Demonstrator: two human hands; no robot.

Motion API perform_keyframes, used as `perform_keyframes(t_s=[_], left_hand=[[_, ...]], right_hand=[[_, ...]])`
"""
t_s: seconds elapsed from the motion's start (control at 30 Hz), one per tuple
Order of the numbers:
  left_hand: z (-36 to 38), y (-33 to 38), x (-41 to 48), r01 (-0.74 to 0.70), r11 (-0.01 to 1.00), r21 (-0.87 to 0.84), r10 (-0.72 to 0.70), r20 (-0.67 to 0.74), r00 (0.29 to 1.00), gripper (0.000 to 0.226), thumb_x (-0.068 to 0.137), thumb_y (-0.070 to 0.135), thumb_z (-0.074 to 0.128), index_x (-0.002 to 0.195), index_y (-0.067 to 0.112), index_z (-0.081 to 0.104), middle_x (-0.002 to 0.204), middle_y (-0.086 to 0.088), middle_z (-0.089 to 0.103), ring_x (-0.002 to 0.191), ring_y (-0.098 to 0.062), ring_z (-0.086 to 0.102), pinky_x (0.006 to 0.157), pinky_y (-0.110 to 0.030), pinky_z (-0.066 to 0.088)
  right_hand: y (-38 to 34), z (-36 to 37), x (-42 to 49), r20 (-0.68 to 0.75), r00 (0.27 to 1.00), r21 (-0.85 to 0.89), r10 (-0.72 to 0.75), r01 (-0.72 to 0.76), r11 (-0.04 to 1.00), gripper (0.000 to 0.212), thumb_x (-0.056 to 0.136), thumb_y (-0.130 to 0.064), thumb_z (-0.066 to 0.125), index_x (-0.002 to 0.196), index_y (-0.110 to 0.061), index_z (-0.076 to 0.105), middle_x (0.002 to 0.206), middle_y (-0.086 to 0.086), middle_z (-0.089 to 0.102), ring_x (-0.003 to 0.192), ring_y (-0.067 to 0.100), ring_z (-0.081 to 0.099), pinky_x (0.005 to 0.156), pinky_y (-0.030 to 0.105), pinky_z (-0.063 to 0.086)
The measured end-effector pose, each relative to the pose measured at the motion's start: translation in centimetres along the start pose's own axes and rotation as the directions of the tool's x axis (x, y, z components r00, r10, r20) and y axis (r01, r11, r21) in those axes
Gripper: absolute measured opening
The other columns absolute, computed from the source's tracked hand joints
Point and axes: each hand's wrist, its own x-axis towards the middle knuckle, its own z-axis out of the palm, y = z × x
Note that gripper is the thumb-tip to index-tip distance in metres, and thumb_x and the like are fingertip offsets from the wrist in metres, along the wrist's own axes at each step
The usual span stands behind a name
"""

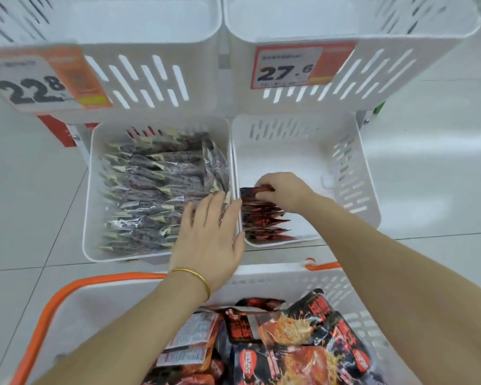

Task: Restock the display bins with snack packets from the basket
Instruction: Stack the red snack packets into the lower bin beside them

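Snack packets (264,223), red and black, stand on edge in a short row against the left wall of the lower right bin (345,151).

Right hand (283,191): reaches into that bin from the near side. Thumb and fingers pinch the top edge of the far-end packet (247,191) of the row.

Left hand (208,234): palm down, fingers straight and slightly spread, grasping nothing. It lies over the divide between the two lower bins, fingertips next to the row. Motion blur; contact with the packets cannot be confirmed. Gold bangle (195,275) on the wrist.

Lower left bin (88,218): packed with rows of dark purple packets (150,190).

Basket (275,276): white, with an orange handle (45,309), nearest the person and under both forearms. It holds a loose pile of red-black basket packets (303,343).

Upper left bin (150,37) carries price tag 22.8 (39,81); upper right bin (317,29) carries price tag 27.6 (295,66).
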Motion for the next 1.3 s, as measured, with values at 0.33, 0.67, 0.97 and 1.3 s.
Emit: perform_keyframes(t_s=[0.33, 0.67, 0.97, 1.3], left_hand=[[0.0, 0.1, 0.2, 0.004, 1.0, 0.013, -0.004, -0.008, 1.0, 0.053, 0.084, 0.035, 0.033, 0.127, 0.013, 0.053, 0.127, -0.015, 0.055, 0.117, -0.033, 0.052, 0.099, -0.05, 0.042], [0.1, 0.1, 0.2, 0.007, 1.0, 0.021, -0.007, 0.002, 1.0, 0.053, 0.085, 0.034, 0.031, 0.127, 0.012, 0.054, 0.127, -0.014, 0.056, 0.116, -0.032, 0.053, 0.098, -0.049, 0.044], [0.2, 0.0, 0.3, -0.002, 1.0, 0.02, 0.003, -0.018, 1.0, 0.052, 0.084, 0.033, 0.031, 0.125, 0.012, 0.055, 0.124, -0.015, 0.057, 0.114, -0.033, 0.054, 0.095, -0.049, 0.046], [0.4, -0.2, 0.4, -0.01, 0.999, 0.035, 0.011, -0.01, 1.0, 0.052, 0.085, 0.032, 0.031, 0.126, 0.011, 0.055, 0.123, -0.014, 0.058, 0.113, -0.032, 0.055, 0.094, -0.048, 0.046]], right_hand=[[1.5, 0.8, -1.0, -0.041, 0.999, 0.121, -0.035, 0.04, 0.992, 0.029, 0.097, -0.025, 0.049, 0.121, -0.016, 0.063, 0.119, 0.005, 0.064, 0.111, 0.023, 0.054, 0.093, 0.03, 0.04], [-0.1, 1.8, -0.4, -0.068, 0.99, 0.366, 0.12, -0.087, 0.927, 0.034, 0.09, -0.029, 0.061, 0.118, -0.012, 0.056, 0.124, 0.005, 0.053, 0.11, 0.02, 0.049, 0.084, 0.026, 0.038], [-0.2, 1.7, -1.5, 0.029, 0.94, 0.71, 0.339, -0.258, 0.655, 0.048, 0.101, -0.044, 0.028, 0.132, -0.017, 0.052, 0.141, 0.002, 0.045, 0.125, 0.018, 0.042, 0.102, 0.03, 0.028], [0.4, 1.3, -2.2, -0.022, 0.98, 0.487, 0.199, -0.164, 0.858, 0.047, 0.1, -0.042, 0.035, 0.136, -0.015, 0.048, 0.143, 0.001, 0.046, 0.132, 0.018, 0.04, 0.101, 0.023, 0.026]])
